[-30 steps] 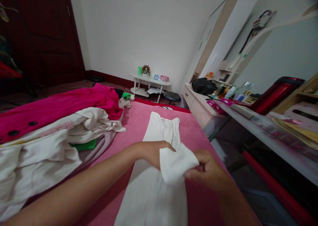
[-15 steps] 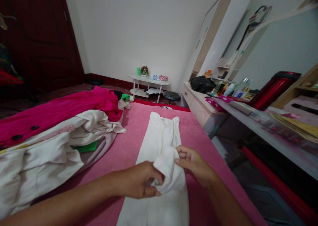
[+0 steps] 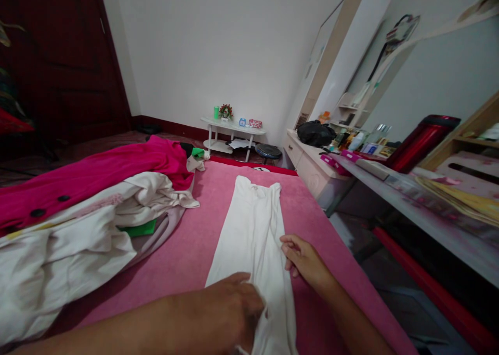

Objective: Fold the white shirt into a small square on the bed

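Note:
A long white garment (image 3: 251,240) lies stretched out on the pink bedspread (image 3: 195,251), running away from me. My left hand (image 3: 230,313) is at its near end, fingers curled and gripping the white fabric by the bottom of the view. My right hand (image 3: 302,259) rests at the garment's right edge, fingers bent and pinching the cloth there.
A heap of clothes lies on the left: a magenta coat (image 3: 97,173), white garments (image 3: 66,251) and a green piece (image 3: 138,229). A cluttered desk (image 3: 390,183) with a red flask (image 3: 419,142) runs along the right. A small white table (image 3: 234,131) stands by the far wall.
The folded-up part of the white garment has been pulled back toward me and laid flat. My left hand moved down and nearer; my right hand dropped to the garment's right edge.

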The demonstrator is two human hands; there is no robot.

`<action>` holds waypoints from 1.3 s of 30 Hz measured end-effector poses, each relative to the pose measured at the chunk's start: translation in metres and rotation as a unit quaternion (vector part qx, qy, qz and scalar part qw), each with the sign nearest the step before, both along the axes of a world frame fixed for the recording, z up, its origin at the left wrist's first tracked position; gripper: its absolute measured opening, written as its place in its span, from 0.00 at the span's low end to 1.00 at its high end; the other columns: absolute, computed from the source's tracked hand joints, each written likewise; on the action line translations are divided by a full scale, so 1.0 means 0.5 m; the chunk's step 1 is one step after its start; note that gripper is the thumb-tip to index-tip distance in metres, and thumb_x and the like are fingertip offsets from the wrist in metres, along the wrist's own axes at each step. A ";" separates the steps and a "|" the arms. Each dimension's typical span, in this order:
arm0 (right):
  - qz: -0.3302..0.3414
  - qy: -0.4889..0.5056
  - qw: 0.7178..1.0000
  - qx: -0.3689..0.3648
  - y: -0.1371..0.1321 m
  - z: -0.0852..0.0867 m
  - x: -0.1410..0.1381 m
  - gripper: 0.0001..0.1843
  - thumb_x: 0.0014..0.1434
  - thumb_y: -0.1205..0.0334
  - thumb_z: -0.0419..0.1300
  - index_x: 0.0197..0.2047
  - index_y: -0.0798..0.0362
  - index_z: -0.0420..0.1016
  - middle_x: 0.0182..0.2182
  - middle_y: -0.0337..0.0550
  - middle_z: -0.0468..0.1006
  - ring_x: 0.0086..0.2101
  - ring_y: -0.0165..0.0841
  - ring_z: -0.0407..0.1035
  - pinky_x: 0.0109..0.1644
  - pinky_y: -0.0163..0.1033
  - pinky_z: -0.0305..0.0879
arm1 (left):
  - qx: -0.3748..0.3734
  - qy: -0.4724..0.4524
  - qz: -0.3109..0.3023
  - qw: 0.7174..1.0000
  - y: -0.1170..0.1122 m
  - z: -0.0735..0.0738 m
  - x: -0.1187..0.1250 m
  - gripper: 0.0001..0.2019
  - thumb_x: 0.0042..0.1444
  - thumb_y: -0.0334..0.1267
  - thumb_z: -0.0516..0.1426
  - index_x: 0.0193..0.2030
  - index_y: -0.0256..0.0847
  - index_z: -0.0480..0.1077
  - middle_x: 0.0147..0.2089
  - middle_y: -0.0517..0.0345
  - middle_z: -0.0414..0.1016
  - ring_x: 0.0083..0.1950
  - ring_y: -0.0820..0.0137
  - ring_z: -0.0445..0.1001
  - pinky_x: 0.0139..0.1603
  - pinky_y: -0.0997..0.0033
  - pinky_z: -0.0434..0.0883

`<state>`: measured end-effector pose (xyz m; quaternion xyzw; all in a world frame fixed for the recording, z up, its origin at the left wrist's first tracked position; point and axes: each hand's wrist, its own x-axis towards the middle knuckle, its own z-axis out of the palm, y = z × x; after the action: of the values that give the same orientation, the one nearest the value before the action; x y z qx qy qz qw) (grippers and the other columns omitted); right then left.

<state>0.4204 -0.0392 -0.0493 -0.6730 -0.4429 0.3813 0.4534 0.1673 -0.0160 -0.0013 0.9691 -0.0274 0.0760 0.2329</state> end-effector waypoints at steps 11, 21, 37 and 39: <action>-0.063 -0.158 0.985 -0.009 0.103 -0.042 0.017 0.13 0.54 0.53 0.53 0.33 0.54 0.70 0.15 0.32 0.69 0.10 0.25 0.57 0.14 0.30 0.49 | -0.071 -0.098 0.408 0.905 0.120 -0.053 0.109 0.24 0.56 0.37 0.55 0.60 0.43 0.63 0.51 0.47 0.71 0.50 0.60 0.72 0.48 0.66 0.66; -0.126 -0.224 0.966 -0.010 0.136 -0.064 0.023 0.13 0.52 0.57 0.51 0.19 0.51 0.65 0.13 0.35 0.68 0.13 0.26 0.58 0.19 0.31 0.50 | -0.136 -0.134 0.546 0.816 0.207 -0.147 0.176 0.12 0.55 0.35 0.55 0.44 0.47 0.76 0.33 0.60 0.76 0.35 0.68 0.73 0.34 0.73 0.62; -0.069 -0.521 0.848 -0.069 0.093 -0.029 0.000 0.22 0.59 0.63 0.54 0.57 0.54 0.64 0.40 0.49 0.77 0.37 0.39 0.73 0.35 0.38 0.61 | -0.037 0.001 0.444 0.895 0.195 -0.123 0.121 0.21 0.54 0.46 0.59 0.55 0.51 0.69 0.46 0.57 0.74 0.45 0.64 0.74 0.44 0.69 0.68; -0.049 -0.523 0.851 -0.032 0.070 -0.024 -0.005 0.28 0.59 0.65 0.55 0.62 0.52 0.58 0.50 0.51 0.72 0.43 0.39 0.72 0.39 0.39 0.64 | -0.044 0.019 0.411 0.910 0.192 -0.117 0.109 0.28 0.48 0.48 0.63 0.57 0.50 0.67 0.47 0.57 0.71 0.45 0.64 0.73 0.44 0.69 0.69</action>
<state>0.4178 -0.0042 -0.0614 -0.8076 -0.5688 -0.0356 0.1514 0.2219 0.0797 -0.0597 0.8849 0.3812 0.1474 0.2235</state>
